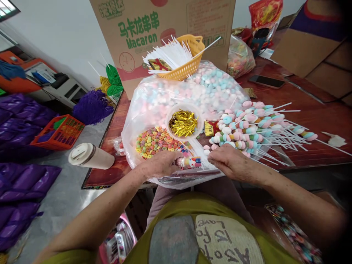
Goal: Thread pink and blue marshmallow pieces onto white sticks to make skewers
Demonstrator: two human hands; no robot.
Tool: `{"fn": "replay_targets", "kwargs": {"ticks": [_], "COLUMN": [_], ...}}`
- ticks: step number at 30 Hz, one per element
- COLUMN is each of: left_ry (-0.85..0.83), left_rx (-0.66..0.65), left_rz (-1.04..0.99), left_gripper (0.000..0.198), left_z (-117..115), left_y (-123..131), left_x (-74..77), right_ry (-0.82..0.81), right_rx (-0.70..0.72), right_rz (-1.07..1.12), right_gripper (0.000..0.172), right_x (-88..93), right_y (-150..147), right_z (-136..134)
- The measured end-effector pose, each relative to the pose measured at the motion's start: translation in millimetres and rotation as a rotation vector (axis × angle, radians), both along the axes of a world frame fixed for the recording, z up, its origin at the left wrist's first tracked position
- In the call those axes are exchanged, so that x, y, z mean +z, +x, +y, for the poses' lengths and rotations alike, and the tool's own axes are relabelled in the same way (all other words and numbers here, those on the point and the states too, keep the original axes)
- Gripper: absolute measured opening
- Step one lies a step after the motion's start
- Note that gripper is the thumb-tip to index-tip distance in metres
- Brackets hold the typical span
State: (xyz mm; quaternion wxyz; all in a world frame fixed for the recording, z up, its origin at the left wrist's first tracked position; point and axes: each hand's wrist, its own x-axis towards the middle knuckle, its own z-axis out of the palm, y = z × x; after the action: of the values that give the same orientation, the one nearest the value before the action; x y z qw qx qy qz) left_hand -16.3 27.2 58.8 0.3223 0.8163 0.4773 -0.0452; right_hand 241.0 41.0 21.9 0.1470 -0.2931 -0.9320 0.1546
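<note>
The table (319, 110) is offering bare surface at the right, between the phone (266, 81) and the skewers (247, 128). Its front edge is running beneath the bag (131, 123), which is hanging over it. The carton (167, 22) is standing upright behind the bag and closing off the rear; the basket (183, 75) is sitting in front of the carton. The bowl (201, 123) is holding gold ties (183, 123), and rings (154, 143) are lying to its near left. The skewers are obstructing the space at the bowl's right. The cup (92, 157) is standing near the left edge.

The left hand (161, 165) is grasping the pack (193, 162) above the bag's near part. The right hand (232, 161) is curling its fingers beside the pack's right end; whether it is gripping that end, one cannot tell.
</note>
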Motion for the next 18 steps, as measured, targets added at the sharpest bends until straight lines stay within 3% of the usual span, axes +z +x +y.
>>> {"fn": "replay_targets", "kwargs": {"ticks": [4,11,13,16,18], "left_ry": [-0.098,-0.144,-0.171,-0.263,-0.349], "left_rx": [-0.004,0.024,0.04,0.036,0.059], "left_rz": [-0.234,-0.314,-0.376,-0.496,-0.498], "left_gripper": [0.037,0.036,0.037,0.049,0.042], "left_z": [-3.9,-9.4,-9.8,-9.4,-11.3], "left_y": [9.0,35.8,34.5,18.3,5.0], "left_x": [-3.5,-31.5,-29.6,-14.2,-4.7], "right_ry": [-0.05,-0.05,-0.05,-0.083,-0.098], "right_rx": [-0.001,0.014,0.031,0.095,0.119], "right_rz": [-0.02,0.022,0.052,0.091,0.109], "right_gripper": [0.028,0.026,0.028,0.031,0.032], "right_x": [6.1,-1.0,0.0,6.2,10.8], "right_y": [-8.9,-36.5,-38.1,-33.4,-29.0], "right_z": [-2.3,-4.6,-2.6,2.8,6.2]}}
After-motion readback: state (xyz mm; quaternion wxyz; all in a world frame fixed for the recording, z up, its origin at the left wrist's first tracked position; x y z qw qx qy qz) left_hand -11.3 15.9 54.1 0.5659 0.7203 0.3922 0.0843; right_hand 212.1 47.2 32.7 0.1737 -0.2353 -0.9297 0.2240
